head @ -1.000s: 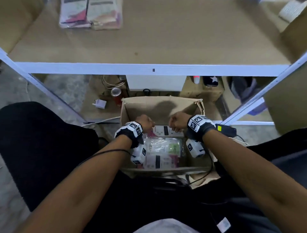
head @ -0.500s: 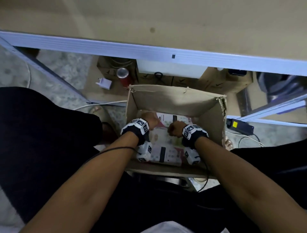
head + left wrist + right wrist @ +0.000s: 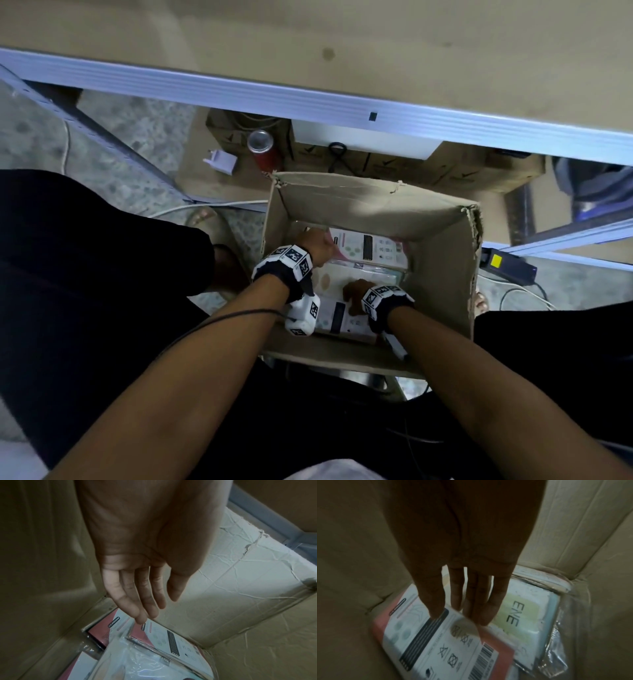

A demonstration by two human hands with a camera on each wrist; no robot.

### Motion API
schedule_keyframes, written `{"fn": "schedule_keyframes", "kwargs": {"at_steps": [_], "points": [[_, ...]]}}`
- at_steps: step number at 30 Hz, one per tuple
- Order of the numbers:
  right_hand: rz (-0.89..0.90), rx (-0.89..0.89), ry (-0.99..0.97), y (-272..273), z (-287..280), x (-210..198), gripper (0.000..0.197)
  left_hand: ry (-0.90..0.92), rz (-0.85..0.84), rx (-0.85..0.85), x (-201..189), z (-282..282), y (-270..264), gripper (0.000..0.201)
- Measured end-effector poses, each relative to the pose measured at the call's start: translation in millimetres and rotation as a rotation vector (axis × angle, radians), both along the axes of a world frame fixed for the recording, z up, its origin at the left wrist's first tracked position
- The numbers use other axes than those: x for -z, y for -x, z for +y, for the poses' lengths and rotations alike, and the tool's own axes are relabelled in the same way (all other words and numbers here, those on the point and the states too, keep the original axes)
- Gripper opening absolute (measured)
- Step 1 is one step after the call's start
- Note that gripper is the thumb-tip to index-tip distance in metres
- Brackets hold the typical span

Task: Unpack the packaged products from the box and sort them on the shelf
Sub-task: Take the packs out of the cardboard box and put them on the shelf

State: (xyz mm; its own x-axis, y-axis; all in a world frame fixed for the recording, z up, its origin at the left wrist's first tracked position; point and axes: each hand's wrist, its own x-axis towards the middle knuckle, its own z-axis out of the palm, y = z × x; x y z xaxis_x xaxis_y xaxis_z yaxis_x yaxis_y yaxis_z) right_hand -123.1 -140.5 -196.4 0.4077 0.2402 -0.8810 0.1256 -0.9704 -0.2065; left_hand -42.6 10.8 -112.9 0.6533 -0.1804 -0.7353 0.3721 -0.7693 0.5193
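An open cardboard box stands on the floor between my knees, below the shelf board. Several flat plastic-wrapped packs lie inside. Both hands are down in the box. My left hand is at the far left corner, its fingers straight, the tips at the edge of a pink-and-white pack. My right hand is over the near side, fingers straight, tips at a pink-and-white pack. Beside that lies a green pack marked EVE. Neither hand holds anything.
Under the shelf's white front rail stand a red can, a white plug adapter, a white box and brown cartons. A black power brick and cables lie right of the box.
Both hands have gone deeper into the box, the left to the far left corner, the right back toward the near pack. My view has tipped down and closer.
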Motion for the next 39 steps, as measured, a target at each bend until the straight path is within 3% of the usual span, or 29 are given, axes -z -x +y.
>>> {"fn": "schedule_keyframes", "kwargs": {"at_steps": [5,10,15,18,25,39], "points": [[-0.025,-0.044,-0.025,3,7,4,0.074,0.024,0.039,-0.011,5,0,3,0.027],[-0.012,0.053,-0.029,1,5,4,0.069,0.002,0.089,0.007,9,0,4,0.030],[-0.185,0.152,-0.059,-14,3,-6,0.035,-0.007,0.070,0.017,10,-4,3,0.031],[-0.229,0.238,-0.041,-25,-1,-13,0.026,-0.007,0.066,0.004,12,-6,3,0.030],[-0.383,0.268,0.008,-28,-10,-15,0.022,-0.010,0.036,0.015,12,-7,3,0.030],[-0.263,0.406,-0.037,-22,-16,-16,0.023,-0.013,0.044,0.010,16,-3,5,0.028]]}}
